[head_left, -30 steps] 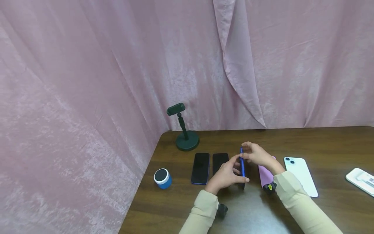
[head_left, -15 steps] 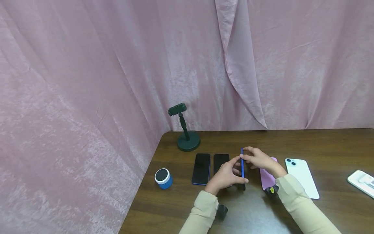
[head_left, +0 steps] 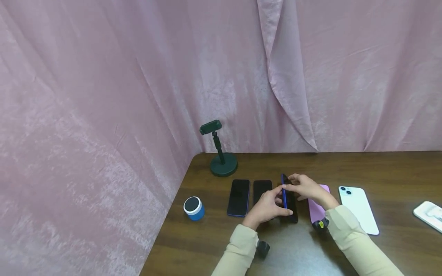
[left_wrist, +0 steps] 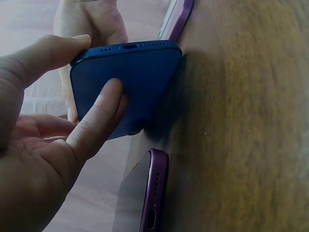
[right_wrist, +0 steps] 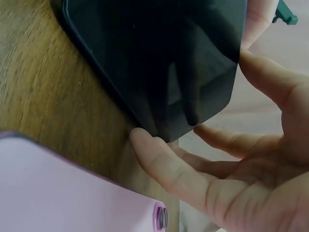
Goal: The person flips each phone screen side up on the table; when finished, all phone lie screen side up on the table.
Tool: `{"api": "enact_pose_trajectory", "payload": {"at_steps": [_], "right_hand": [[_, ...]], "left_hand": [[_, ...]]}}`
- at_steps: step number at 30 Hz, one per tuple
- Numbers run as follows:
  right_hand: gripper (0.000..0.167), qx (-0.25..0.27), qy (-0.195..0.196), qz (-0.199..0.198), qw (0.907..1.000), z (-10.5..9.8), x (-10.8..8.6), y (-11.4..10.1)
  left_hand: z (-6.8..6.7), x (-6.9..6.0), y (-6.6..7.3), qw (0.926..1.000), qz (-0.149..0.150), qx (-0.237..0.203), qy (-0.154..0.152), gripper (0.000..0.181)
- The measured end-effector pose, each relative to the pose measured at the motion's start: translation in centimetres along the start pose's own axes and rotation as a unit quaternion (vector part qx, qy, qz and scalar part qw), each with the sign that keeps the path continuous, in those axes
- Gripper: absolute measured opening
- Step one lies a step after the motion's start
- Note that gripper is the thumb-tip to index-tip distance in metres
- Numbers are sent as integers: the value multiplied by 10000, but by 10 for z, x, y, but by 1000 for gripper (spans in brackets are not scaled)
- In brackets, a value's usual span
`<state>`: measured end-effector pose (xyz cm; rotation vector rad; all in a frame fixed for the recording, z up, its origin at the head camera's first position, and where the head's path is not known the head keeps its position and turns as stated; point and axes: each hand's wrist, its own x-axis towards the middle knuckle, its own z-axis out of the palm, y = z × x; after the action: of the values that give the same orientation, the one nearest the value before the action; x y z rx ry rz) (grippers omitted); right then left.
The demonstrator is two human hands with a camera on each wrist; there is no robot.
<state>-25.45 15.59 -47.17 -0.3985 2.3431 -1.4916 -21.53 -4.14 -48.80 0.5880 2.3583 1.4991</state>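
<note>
Both hands hold a blue phone (head_left: 290,199) that stands on one long edge, tilted so its dark screen faces up and to the right. At its near end, my left hand (head_left: 265,208) grips it; in the left wrist view the thumb lies on the port edge (left_wrist: 130,47) and fingers touch the blue back (left_wrist: 145,72). My right hand (head_left: 308,188) holds the far end, its thumb on the raised long edge and fingertips at the end of the black screen (right_wrist: 140,53). Beside the left hand lies a dark-screened phone (head_left: 262,188), purple-edged in the left wrist view.
Another dark-screened phone (head_left: 238,197) lies further left, near a blue jar (head_left: 195,211) with a white-rimmed lid. A green phone stand (head_left: 223,165) rises behind. To the right lie a pink-purple phone (head_left: 315,209), a pale phone (head_left: 359,211) and a white object (head_left: 428,214).
The blue phone has gone from nearly upright on its edge to leaning left, so more of its screen shows. Both hands have kept their hold and barely moved.
</note>
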Motion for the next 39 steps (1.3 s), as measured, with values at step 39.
{"api": "enact_pose_trajectory", "payload": {"at_steps": [39], "right_hand": [[67, -1437, 800, 378, 9857, 13, -7, 1]], "left_hand": [[1, -3, 5, 9961, -403, 660, 432, 88]]}}
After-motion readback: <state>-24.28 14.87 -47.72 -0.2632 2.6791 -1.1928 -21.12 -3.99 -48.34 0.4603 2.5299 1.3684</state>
